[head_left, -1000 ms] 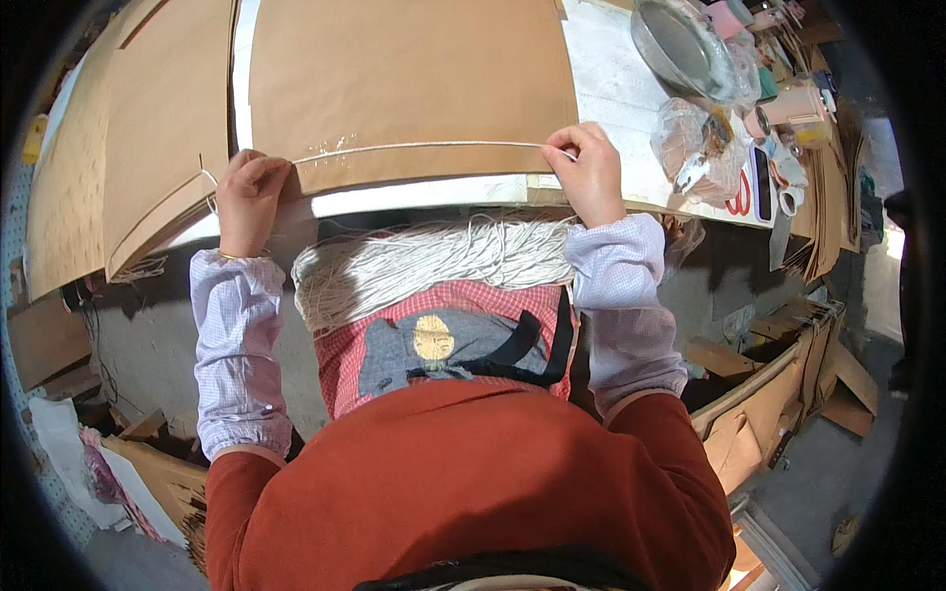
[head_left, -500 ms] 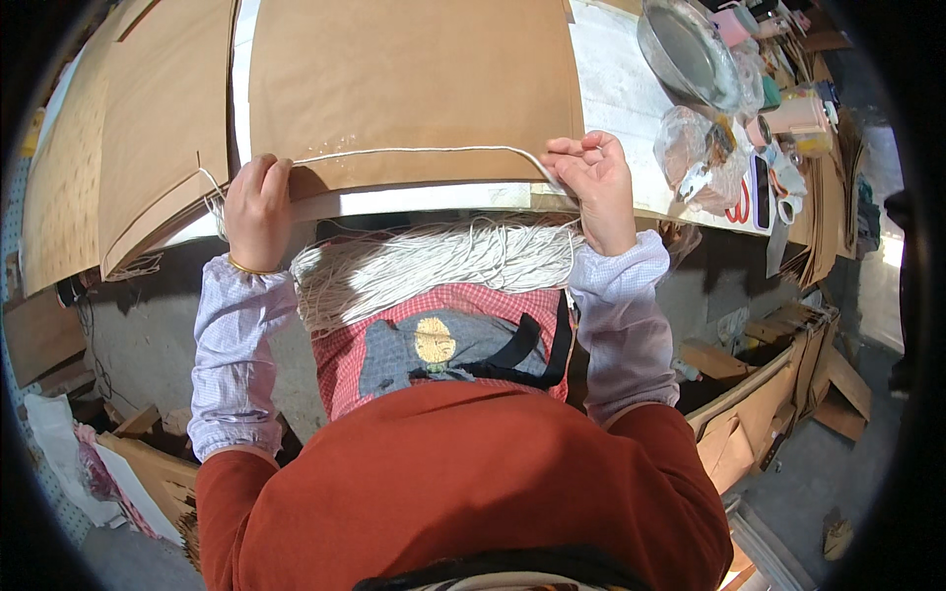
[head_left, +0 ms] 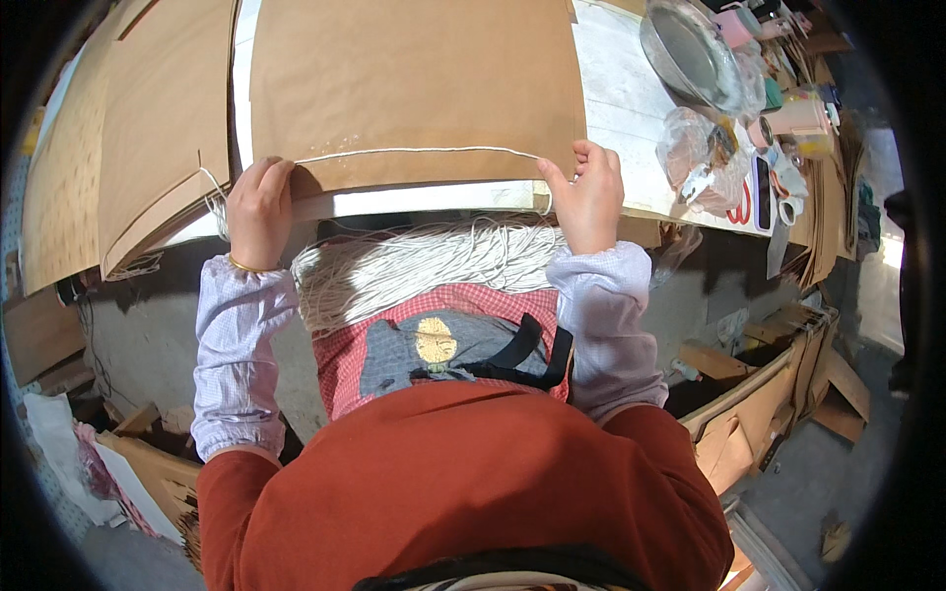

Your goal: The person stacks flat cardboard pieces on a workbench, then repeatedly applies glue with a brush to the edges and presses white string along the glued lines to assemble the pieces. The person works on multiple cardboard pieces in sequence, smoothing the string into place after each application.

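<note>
Nearest the camera, at 6 o'clock, an orange-red top fills the lower frame, with a red checked apron (head_left: 434, 340) above it. On the lap, just under the table edge, lies a thick bundle of white cords (head_left: 414, 266), spread from 9 to 3 o'clock between the two forearms.

The left hand (head_left: 258, 209) sits at about 10 o'clock from the bundle, fingers closed, pressing one end of a single white cord (head_left: 419, 151) against the near edge of a brown paper sheet (head_left: 414, 84). A gold bangle (head_left: 241, 264) circles that wrist. The right hand (head_left: 588, 197), at about 2 o'clock from the bundle, pinches the other end of the cord between thumb and fingers, down at the sheet's near right corner. The cord runs taut between both hands along the sheet's lower margin, touching the paper.

To the left, at 9 to 10 o'clock, more brown sheets (head_left: 118, 148) lie stacked and overlapping on the white table (head_left: 621, 98). Farther off, at 1 to 2 o'clock, stand a metal bowl (head_left: 690, 54), crumpled clear plastic bags (head_left: 695, 148) and pink cups (head_left: 798, 116).
</note>
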`<state>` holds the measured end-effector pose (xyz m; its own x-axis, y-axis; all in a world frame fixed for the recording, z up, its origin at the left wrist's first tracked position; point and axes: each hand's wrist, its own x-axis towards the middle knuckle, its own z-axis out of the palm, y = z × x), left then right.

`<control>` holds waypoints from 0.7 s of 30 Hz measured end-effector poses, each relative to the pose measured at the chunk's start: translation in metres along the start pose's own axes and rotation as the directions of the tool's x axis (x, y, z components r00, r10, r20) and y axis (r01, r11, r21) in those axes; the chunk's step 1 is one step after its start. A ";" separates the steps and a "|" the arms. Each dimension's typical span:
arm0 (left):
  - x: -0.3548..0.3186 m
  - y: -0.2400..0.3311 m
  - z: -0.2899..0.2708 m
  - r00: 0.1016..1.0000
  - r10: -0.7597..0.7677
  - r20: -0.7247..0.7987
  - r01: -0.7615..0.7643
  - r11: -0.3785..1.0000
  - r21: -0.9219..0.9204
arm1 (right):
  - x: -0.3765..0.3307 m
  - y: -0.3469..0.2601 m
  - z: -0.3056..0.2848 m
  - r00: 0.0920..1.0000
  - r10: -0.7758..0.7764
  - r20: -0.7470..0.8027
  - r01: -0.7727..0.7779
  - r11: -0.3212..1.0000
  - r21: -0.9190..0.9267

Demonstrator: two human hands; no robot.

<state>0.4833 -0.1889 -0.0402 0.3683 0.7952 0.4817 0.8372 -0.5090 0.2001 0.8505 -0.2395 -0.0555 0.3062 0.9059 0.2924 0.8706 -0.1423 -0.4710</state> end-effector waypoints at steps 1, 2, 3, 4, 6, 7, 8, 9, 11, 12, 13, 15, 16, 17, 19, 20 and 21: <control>0.000 0.000 0.000 1.000 0.005 -0.003 -0.005 1.000 0.000 | 0.001 0.001 0.001 0.999 0.035 0.016 -0.034 0.999 -0.028; 0.000 0.000 0.000 1.000 0.007 -0.005 -0.007 1.000 0.000 | 0.002 0.001 0.002 0.999 0.034 -0.002 -0.034 0.998 -0.061; -0.001 0.000 0.001 1.000 -0.004 -0.006 0.004 1.000 -0.001 | 0.003 0.001 0.003 0.999 0.031 -0.020 -0.032 0.995 -0.092; -0.001 0.000 0.001 1.000 0.006 -0.013 -0.006 1.000 -0.004 | 0.004 0.001 0.003 0.999 0.043 0.010 -0.042 0.995 -0.088; -0.002 -0.001 0.002 1.000 -0.011 -0.015 0.010 1.000 -0.017 | 0.005 0.001 0.002 0.997 0.057 0.051 -0.051 0.994 -0.098; -0.002 -0.002 0.003 1.000 0.000 -0.017 0.000 1.000 -0.011 | 0.006 0.001 0.001 0.984 0.148 0.102 -0.163 0.974 0.155; -0.002 -0.003 0.003 1.000 -0.002 -0.013 0.002 1.000 -0.007 | 0.007 0.001 0.000 0.965 0.214 0.149 -0.256 0.890 0.377; -0.002 -0.003 0.004 1.000 -0.006 -0.010 0.006 1.000 -0.003 | 0.009 0.002 -0.001 0.942 0.262 0.212 -0.337 0.748 0.571; -0.003 -0.004 0.003 1.000 -0.006 -0.006 0.005 1.000 -0.008 | 0.013 0.006 -0.005 0.951 0.216 0.219 -0.303 0.526 0.795; -0.003 -0.003 0.003 1.000 -0.013 -0.003 0.013 1.000 -0.014 | 0.015 0.008 -0.005 0.962 0.126 0.242 -0.273 0.389 0.880; -0.003 -0.003 0.002 1.000 -0.014 0.002 0.014 1.000 -0.023 | 0.017 0.011 -0.007 0.935 0.081 0.344 -0.351 0.333 0.875; -0.002 -0.002 0.002 1.000 -0.030 0.009 0.030 0.998 -0.046 | 0.021 0.014 -0.006 0.907 0.028 0.421 -0.388 0.450 0.804; -0.002 -0.001 0.001 0.999 -0.033 0.013 0.034 0.996 -0.081 | 0.021 0.014 -0.004 0.893 0.034 0.448 -0.400 0.515 0.758; -0.001 0.000 0.002 0.999 -0.039 0.016 0.041 0.993 -0.111 | 0.021 0.014 -0.001 0.917 0.038 0.396 -0.342 0.586 0.735; -0.001 0.002 0.000 0.999 -0.036 0.003 0.036 0.980 -0.193 | 0.017 0.009 0.003 0.954 0.115 0.276 -0.249 0.816 0.521; -0.002 0.002 -0.003 0.998 -0.010 0.067 0.023 0.980 -0.199 | 0.015 0.007 0.003 0.973 0.136 0.188 -0.200 0.902 0.383; -0.001 0.002 -0.005 0.993 0.044 0.106 -0.022 0.979 -0.204 | 0.014 0.003 0.006 0.999 0.024 -0.027 -0.014 0.949 0.315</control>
<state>0.4827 -0.1930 -0.0361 0.4457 0.8022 0.3973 0.7286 -0.5829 0.3596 0.8548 -0.2250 -0.0577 0.3368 0.8914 0.3034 0.7005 -0.0219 -0.7133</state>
